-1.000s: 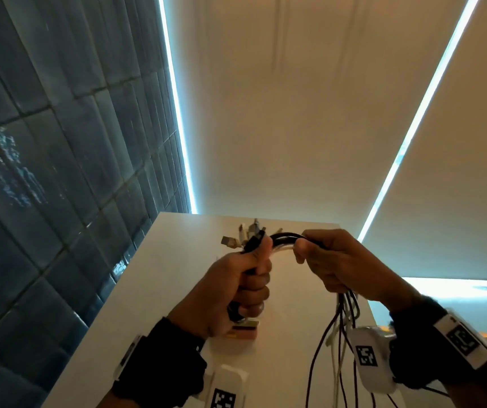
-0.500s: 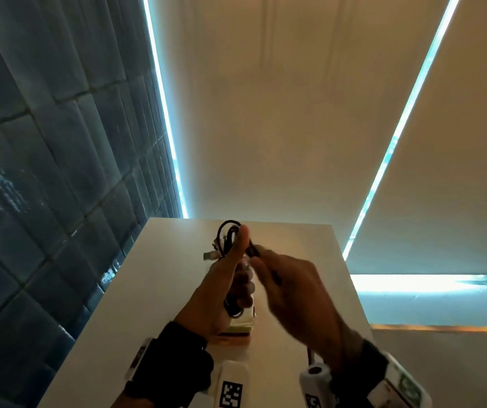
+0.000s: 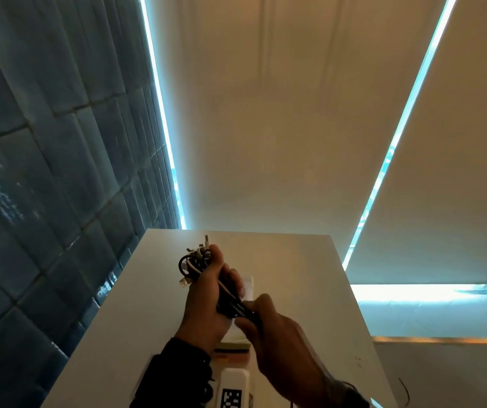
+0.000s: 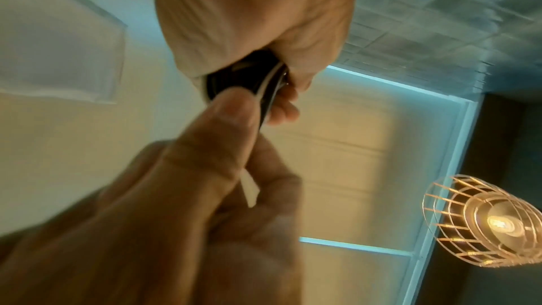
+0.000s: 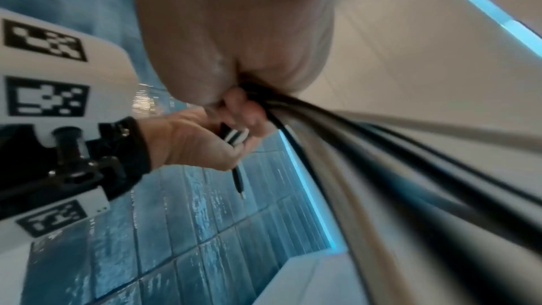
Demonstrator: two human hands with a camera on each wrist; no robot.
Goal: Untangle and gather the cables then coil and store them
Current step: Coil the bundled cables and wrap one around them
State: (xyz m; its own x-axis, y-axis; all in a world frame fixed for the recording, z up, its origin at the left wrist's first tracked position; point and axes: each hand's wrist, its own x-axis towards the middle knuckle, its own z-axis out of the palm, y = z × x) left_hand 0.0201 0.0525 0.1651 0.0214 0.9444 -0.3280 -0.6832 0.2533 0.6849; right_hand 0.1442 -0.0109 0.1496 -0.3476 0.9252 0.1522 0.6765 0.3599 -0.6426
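Note:
A bundle of black and white cables (image 3: 195, 264) is coiled in my left hand (image 3: 221, 275), which grips it above the white table (image 3: 295, 275); loops and plug ends stick out past the thumb. My right hand (image 3: 254, 312) sits just below and nearer me, pinching the same strands between thumb and fingers. In the left wrist view the left hand (image 4: 264, 31) wraps the dark coil (image 4: 243, 73) while the right thumb (image 4: 223, 120) presses a white strand. From the right wrist view, the cables (image 5: 337, 124) run out of my right hand (image 5: 234, 31) toward the lower right, blurred.
A flat white and yellow box (image 3: 235, 346) lies on the table under my hands. A blue tiled wall (image 3: 45, 201) borders the table's left edge. A thin dark cable piece (image 3: 404, 393) lies near the right edge. A wire-cage lamp (image 4: 484, 224) hangs overhead.
My right hand swung from the top of the bundle down toward me, wrapping the strands round the left hand's coil. The hanging lengths seen a second ago are gone from the head view.

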